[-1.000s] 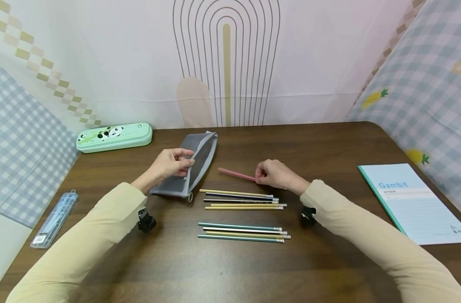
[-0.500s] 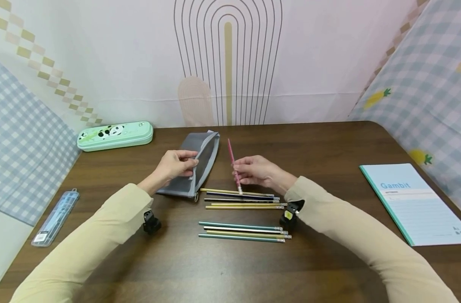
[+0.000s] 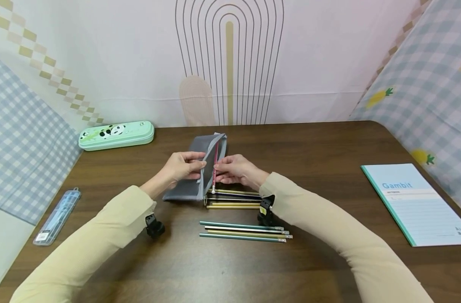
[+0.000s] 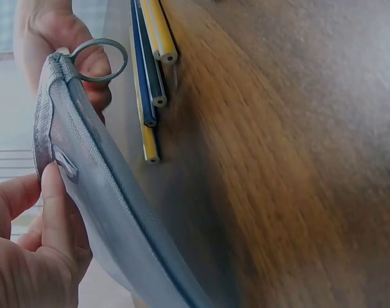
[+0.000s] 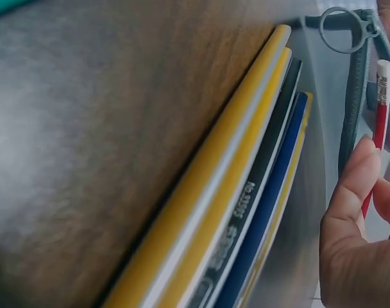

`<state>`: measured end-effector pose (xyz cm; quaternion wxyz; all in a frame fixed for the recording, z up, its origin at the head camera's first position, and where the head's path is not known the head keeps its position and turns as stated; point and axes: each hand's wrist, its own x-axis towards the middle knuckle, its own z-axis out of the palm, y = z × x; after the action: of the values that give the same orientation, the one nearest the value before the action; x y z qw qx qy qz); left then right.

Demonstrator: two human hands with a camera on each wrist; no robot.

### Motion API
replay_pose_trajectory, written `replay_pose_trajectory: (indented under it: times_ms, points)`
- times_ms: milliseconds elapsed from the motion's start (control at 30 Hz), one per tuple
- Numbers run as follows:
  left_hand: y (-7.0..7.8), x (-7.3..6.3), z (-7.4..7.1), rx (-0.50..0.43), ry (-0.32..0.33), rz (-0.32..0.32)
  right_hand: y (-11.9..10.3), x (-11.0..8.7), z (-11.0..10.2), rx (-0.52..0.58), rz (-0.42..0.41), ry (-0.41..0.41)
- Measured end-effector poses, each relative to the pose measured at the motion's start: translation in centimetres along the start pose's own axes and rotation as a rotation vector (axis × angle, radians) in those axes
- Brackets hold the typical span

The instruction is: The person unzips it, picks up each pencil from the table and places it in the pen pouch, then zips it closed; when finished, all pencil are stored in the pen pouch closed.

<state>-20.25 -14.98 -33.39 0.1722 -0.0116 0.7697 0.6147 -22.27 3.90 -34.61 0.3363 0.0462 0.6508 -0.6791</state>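
My left hand (image 3: 186, 168) pinches the near edge of a grey mesh zip pouch (image 3: 183, 190), whose mouth gapes toward the right. A round ring pull (image 4: 102, 59) hangs at the pouch's front corner. Between thumb and fingers, my right hand (image 3: 236, 170) holds a red pencil (image 3: 215, 162) lengthwise at the pouch mouth, its white eraser end (image 5: 383, 70) toward me. Just below lies a group of several pencils (image 3: 234, 206), gold, dark blue and black, partly hidden by the right hand and wrist. Nearer me is a second row of several pencils (image 3: 242, 233), green, white-and-black and gold.
A mint panda pencil case (image 3: 117, 135) sits at the back left. On the left edge is a slim clear blue case (image 3: 58, 216). A Gambit notebook (image 3: 416, 206) lies at the right. Patterned cloth (image 3: 317, 63) hangs behind the brown table (image 3: 310, 147).
My right hand has lifted the red pencil, turned it from crosswise to lengthwise and carried it left into the pouch mouth. The left hand and pouch have shifted slightly right.
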Motion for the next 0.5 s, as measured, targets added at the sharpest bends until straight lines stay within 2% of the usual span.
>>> replay_pose_trajectory:
  times_ms: [167, 333, 433, 500]
  points:
    - [0.1, -0.1, 0.2, -0.002, -0.012, 0.003, -0.1, 0.1, 0.5, 0.006, -0.02, 0.004]
    - [0.1, -0.2, 0.2, 0.002, 0.0, 0.0, 0.2, -0.5, -0.2, 0.028, -0.044, 0.003]
    - [0.0, -0.1, 0.1, 0.001, 0.008, 0.004, 0.4, -1.2, -1.2, -0.015, -0.071, 0.0]
    - [0.0, -0.1, -0.1, -0.003, 0.01, 0.012, 0.7, -1.9, -2.2, -0.097, -0.096, -0.011]
